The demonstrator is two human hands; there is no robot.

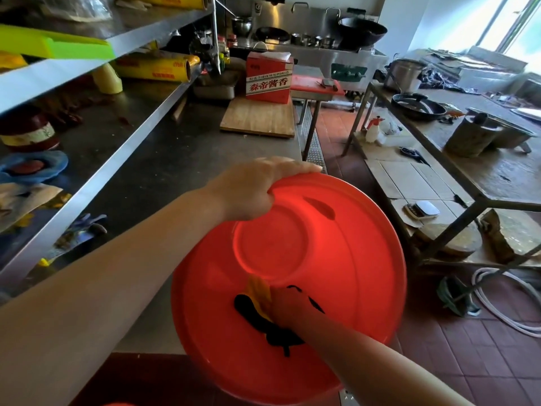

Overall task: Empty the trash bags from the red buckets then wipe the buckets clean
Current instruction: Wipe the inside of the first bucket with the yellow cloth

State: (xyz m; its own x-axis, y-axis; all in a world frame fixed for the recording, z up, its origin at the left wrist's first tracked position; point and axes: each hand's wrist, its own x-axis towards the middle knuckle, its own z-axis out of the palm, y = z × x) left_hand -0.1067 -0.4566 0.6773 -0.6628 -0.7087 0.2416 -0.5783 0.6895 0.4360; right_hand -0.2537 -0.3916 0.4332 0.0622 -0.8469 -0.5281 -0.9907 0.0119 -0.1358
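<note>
A red bucket [336, 259] is tipped with its open mouth toward me, held at the edge of the steel counter [164, 159]. My left hand [251, 189] grips its far rim, thumb inside and fingers over the outside. My right hand [289, 309] reaches inside the bucket and holds a yellow and black cloth [257, 306] against the inner wall near the bottom. No trash bag shows in the bucket.
Shelves [87, 54] on the left hold wrap rolls and gloves. A wooden board [257, 118] and a red carton [269, 77] sit farther along the counter. A second steel table [468, 159] stands right, across a tiled aisle with a white hose [497, 312].
</note>
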